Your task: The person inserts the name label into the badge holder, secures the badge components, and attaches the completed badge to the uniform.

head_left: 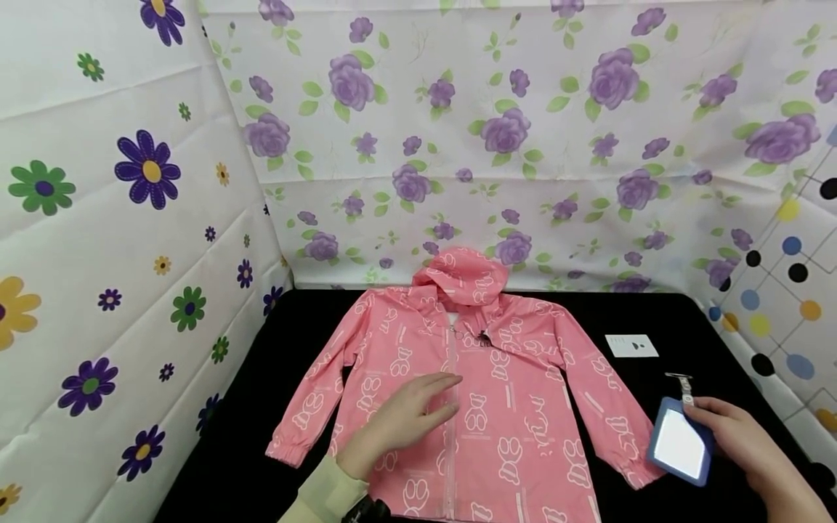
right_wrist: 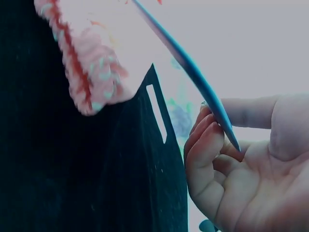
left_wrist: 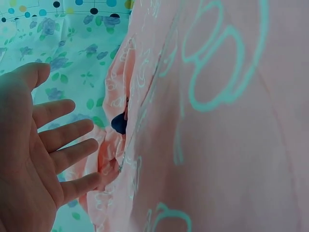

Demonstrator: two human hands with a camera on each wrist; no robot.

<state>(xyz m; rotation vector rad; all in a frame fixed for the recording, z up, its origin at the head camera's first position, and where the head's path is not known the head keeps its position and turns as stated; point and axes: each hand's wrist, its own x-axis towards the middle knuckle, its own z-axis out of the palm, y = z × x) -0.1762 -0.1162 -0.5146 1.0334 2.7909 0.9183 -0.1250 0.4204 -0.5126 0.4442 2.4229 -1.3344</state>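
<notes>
A pink hooded jacket [head_left: 484, 407] with white cartoon outlines lies spread front up, its hood toward the back wall and its sleeves out to both sides. Over its zipped front my left hand [head_left: 408, 414] hovers with fingers extended; the left wrist view shows the palm and spread fingers [left_wrist: 70, 133] holding nothing. At the right, my right hand [head_left: 735, 436] pinches a blue badge holder [head_left: 681, 443] by its upper edge, near the metal clip [head_left: 684, 385]. The holder has a white face and overlaps the end of the jacket's right-side cuff [head_left: 644, 472] in the head view.
A small white card [head_left: 631, 346] lies on the black tabletop [head_left: 660, 319], behind the badge holder. White floral sheets [head_left: 418, 145] stand along the back and left, and a dotted sheet [head_left: 798, 290] closes the right side.
</notes>
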